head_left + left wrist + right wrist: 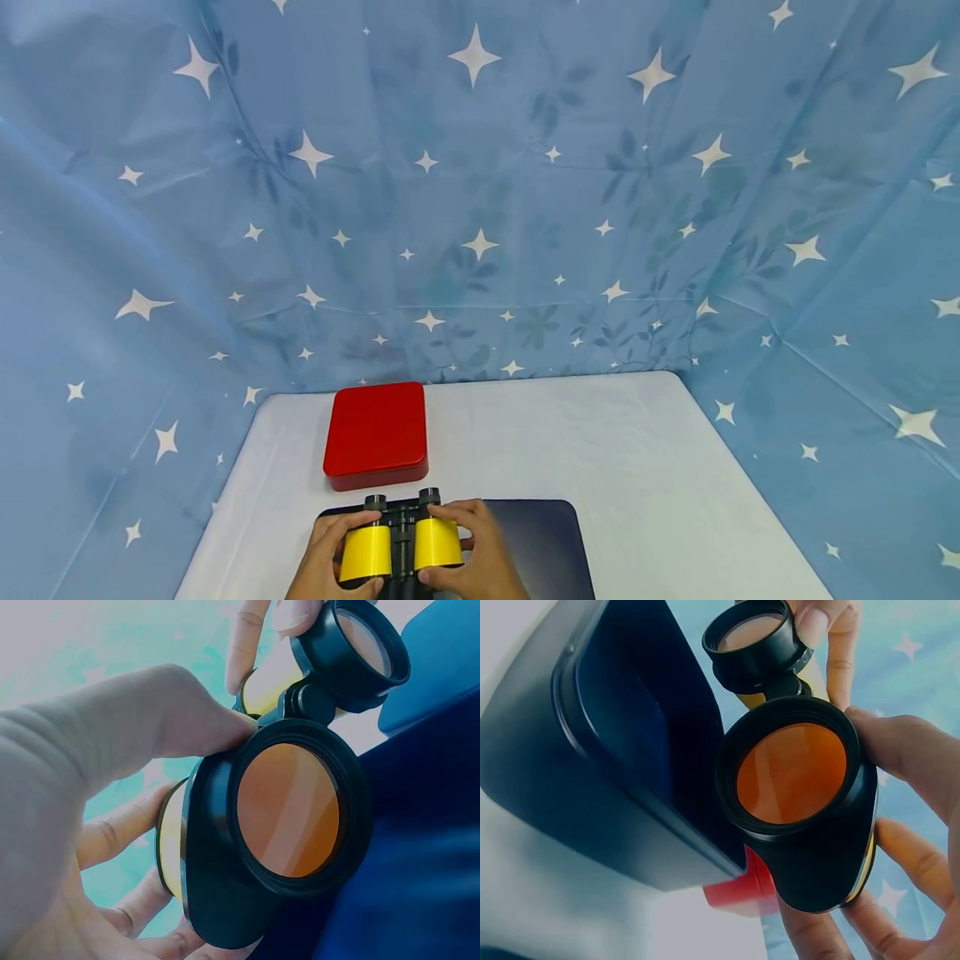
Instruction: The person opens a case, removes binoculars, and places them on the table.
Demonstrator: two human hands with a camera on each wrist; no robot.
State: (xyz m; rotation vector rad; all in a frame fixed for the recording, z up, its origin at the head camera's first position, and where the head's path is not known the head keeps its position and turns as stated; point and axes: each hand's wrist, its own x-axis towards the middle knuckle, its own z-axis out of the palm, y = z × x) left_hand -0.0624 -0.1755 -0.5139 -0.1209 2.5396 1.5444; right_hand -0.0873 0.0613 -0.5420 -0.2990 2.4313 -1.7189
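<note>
A pair of yellow and black binoculars (403, 542) is held between both hands, low in the head view. My left hand (324, 557) grips the left barrel, its thumb pressed along the black housing in the left wrist view. Around the other barrel, my right hand (482, 552) curls its fingers and thumb. Orange-tinted lenses (791, 772) face the right wrist camera. Beneath and behind the binoculars is a dark blue open box (540, 546); its high wall (592, 795) shows in the right wrist view. The binoculars overlap its opening in the head view.
A closed red tin (378, 429) sits on the white table (622, 467), just beyond the blue box toward the left. Blue curtains (480, 192) with white stars hang behind the table and along both sides.
</note>
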